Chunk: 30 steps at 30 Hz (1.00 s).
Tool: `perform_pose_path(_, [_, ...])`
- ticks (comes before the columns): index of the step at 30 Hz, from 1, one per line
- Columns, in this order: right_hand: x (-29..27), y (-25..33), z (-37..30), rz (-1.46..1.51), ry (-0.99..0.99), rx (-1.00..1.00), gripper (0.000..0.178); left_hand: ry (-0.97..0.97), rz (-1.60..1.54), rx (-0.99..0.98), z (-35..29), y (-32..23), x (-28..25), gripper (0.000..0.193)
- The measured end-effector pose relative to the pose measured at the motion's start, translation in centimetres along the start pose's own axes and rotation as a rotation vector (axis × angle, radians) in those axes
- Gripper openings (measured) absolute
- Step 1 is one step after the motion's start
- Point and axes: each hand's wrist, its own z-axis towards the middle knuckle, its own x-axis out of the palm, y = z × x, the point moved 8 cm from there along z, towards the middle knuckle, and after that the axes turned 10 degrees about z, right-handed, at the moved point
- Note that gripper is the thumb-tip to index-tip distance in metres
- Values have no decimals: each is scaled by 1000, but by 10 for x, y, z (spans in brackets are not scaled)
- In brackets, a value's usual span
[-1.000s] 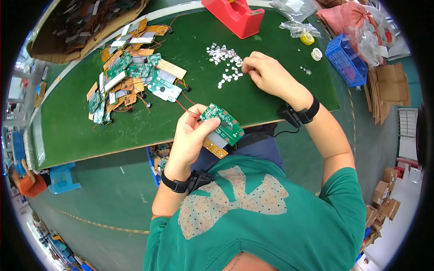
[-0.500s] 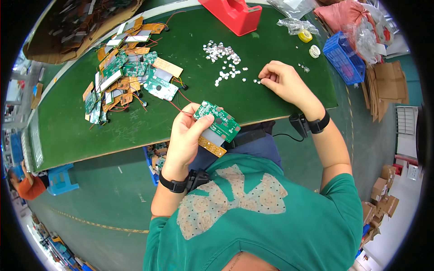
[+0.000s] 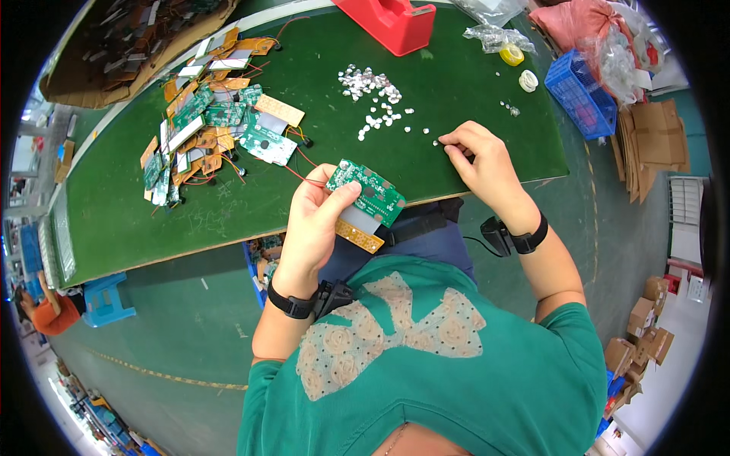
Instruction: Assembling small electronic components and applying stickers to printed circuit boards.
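Observation:
My left hand grips a green circuit board over the table's near edge, thumb on top. A grey flat piece and an orange perforated strip stick out below the board, and red wires run from it toward the pile. Over the green tabletop, my right hand is closed in a pinch, with a small white piece at its fingertips. One more white piece lies just beyond. Farther off is a scattered heap of small white pieces.
At the left spreads a pile of circuit boards with wires, a cardboard box behind it. A red tape dispenser stands at the far edge. Yellow tape, a white roll and a blue crate are at the right.
My right hand has drawn back toward me, and the small white piece at its fingertips has come away from its neighbour. The left hand keeps its hold on the board, barely moved.

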Motion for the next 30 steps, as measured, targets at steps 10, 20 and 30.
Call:
perform_pose_path(10, [9, 11, 14, -145, 97, -165, 6, 34, 13, -31, 2, 2, 10, 11])
perform_pose_path(20, [46, 33, 11, 901, 293, 261, 6, 190, -39, 93, -2, -17, 34, 10])
perform_pose_path(30, [47, 61, 11, 1028, 160, 211, 9, 78, 35, 248, -6, -31, 27, 11])
